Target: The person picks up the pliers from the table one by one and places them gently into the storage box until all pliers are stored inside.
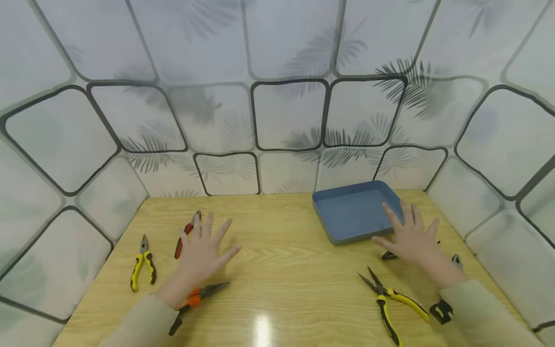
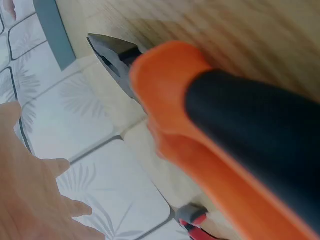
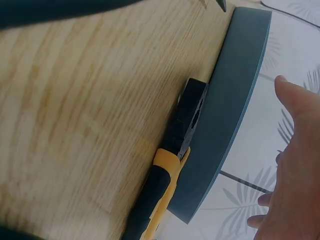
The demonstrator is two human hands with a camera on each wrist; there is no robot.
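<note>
My left hand (image 1: 201,253) is held over the left side of the table with its fingers spread, holding nothing. Below its wrist lie orange-and-black pliers (image 1: 193,301), large in the left wrist view. Red-and-black pliers (image 1: 178,246) lie just beyond the fingers, partly covered by them. My right hand (image 1: 414,241), fingers also spread and nothing in its grasp, overlaps the near right corner of a blue-grey tray (image 1: 347,214). Yellow-and-black pliers (image 3: 170,165) lie close along the tray's side in the right wrist view. Open long-nose pliers with yellow-and-black handles (image 1: 382,293) lie nearer me.
At the far left are more yellow-and-black pliers (image 1: 143,260). Beneath my right forearm lies another tool, its grey tip (image 1: 457,260) and dark handle end (image 1: 441,312) showing on either side. Patterned cloth walls (image 1: 288,171) border the wooden table (image 1: 277,250).
</note>
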